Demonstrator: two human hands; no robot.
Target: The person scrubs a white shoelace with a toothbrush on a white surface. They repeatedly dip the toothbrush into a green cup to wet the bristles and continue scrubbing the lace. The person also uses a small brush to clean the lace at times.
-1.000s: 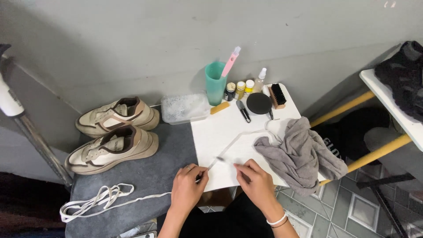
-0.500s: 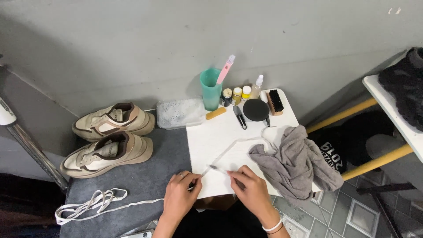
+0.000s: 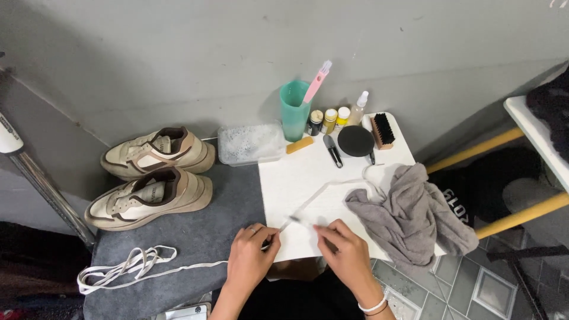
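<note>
The flat white shoelace (image 3: pixel 332 188) lies stretched across the white square desk (image 3: pixel 296 178), one end running up in a loop toward the crumpled grey cloth (image 3: pixel 409 213), the near end pinched at the desk's front edge. The left hand (image 3: pixel 249 261) is closed round the lace, thumb and forefinger nipping it near its tip; the right hand (image 3: pixel 345 252) is also curled, its fingertips pressing on the lace just beside that tip. Between the two, a short length is pulled taut.

Working the lace well here seems to call for keeping that stretch tight and flat against the desk, moving along it in short sections, so no twist hides a side.

A second white lace (image 3: pixel 127 269) trails loose over the dark grey mat (image 3: pixel 195 237), touching nothing else. Beyond it stand two cream and brown sneakers (image 3: pixel 151 178) without laces, side by side. At the back of the desk are a clear plastic tub of foamy water (image 3: pixel 250 144), a teal plastic cup (image 3: pixel 294 111) holding a pink brush (image 3: pixel 317 83), small bottles (image 3: pixel 335 117), a round black tin (image 3: pixel 355 141) and a wooden brush with black bristles (image 3: pixel 383 130).
</note>
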